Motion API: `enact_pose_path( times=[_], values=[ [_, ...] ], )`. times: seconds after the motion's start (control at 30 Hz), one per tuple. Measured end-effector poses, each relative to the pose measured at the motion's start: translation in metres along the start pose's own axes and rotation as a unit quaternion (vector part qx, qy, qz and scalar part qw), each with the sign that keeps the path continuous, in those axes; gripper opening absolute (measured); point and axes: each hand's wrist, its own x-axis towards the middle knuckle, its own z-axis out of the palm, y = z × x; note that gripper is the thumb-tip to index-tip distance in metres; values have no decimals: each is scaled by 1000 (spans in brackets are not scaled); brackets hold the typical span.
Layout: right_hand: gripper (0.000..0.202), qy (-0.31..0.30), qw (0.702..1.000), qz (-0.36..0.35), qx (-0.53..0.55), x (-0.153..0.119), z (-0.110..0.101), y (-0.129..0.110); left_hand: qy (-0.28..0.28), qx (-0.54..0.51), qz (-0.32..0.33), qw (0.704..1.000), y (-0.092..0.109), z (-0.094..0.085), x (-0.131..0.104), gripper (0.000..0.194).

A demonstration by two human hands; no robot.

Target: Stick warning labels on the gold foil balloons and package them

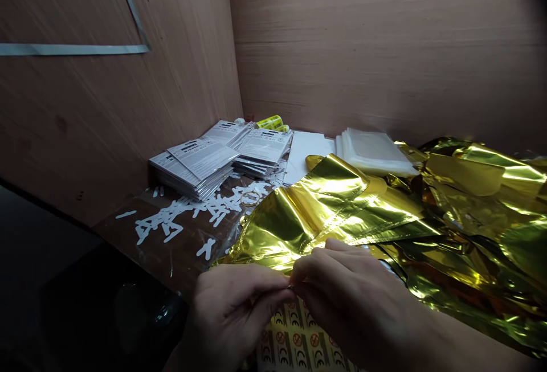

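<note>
My left hand and my right hand meet at the fingertips, both closed in a pinch. Whatever lies between the fingers is too small and too hidden to name. Below them is a sheet of small stickers printed with CE marks and red prohibition signs, partly covered by my hands. Just beyond my fingers lies a shiny gold foil piece, flat and creased, with a rounded tab at its far end.
Stacks of printed cards in clear sleeves stand at the left, with scattered white paper strips before them. Behind are a yellow label roll, a white card and clear plastic bags. More gold foil heaps at right. Wooden walls enclose the table.
</note>
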Motion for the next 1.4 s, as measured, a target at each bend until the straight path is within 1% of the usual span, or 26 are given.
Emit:
enact_pose_path(
  times=[0.1,0.23,0.37,0.47,0.57,0.67,0.83,0.97,1.2,1.4],
  values=[
    [15,-17,1000,-6,-10,0,-1,0,3,0,-17,1000,0,0,0,17],
    [18,-61,998,-11,-29,1,-3,0,9,4,-30,1000,3,0,2,13],
    [19,-77,995,-17,-56,2,-5,-2,-5,1,-34,999,4,-1,4,11],
    [21,-70,995,-29,-63,2,-5,-3,-25,-5,-35,999,3,-1,5,13],
    [21,-66,995,-22,-66,2,-5,-3,-35,-7,-37,999,1,0,5,13],
    [20,-65,996,-1,-58,2,-4,-3,-31,-7,-44,999,2,1,4,14],
    [11,-18,999,20,-37,1,-3,-6,-20,-9,-50,999,2,0,1,15],
    [9,-6,999,29,-25,1,-4,-6,-17,-9,-61,998,3,-1,-2,16],
    [9,18,1000,7,-4,4,-5,-6,-19,-37,-58,997,4,-4,-1,20],
    [9,21,1000,1,-5,4,-3,-6,-28,-38,-62,997,3,-4,0,16]
  ],
)
